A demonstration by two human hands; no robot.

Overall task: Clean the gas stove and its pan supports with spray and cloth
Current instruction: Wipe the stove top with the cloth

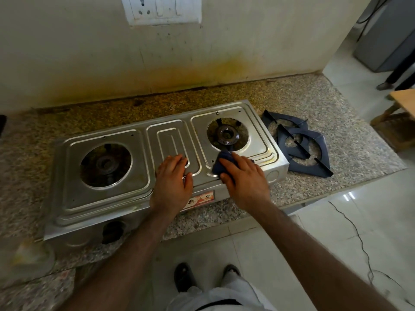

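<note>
A steel two-burner gas stove (107, 194) sits on the granite counter with both burners bare. My left hand (171, 180) lies flat, fingers spread, on the stove's middle panel near the front edge. My right hand (243, 178) presses a dark blue cloth (221, 162) onto the steel just in front of the right burner (228, 134). The left burner (105, 164) is uncovered. Two dark pan supports (298, 143) lie overlapping on the counter to the right of the stove. No spray bottle is visible.
The speckled granite counter (332, 113) ends at the right, with tiled floor beyond. A stained wall with a switch plate (164, 10) stands behind. A blurred clear object (29, 254) sits at the near left. A wooden stool (402, 108) and someone's feet are at the far right.
</note>
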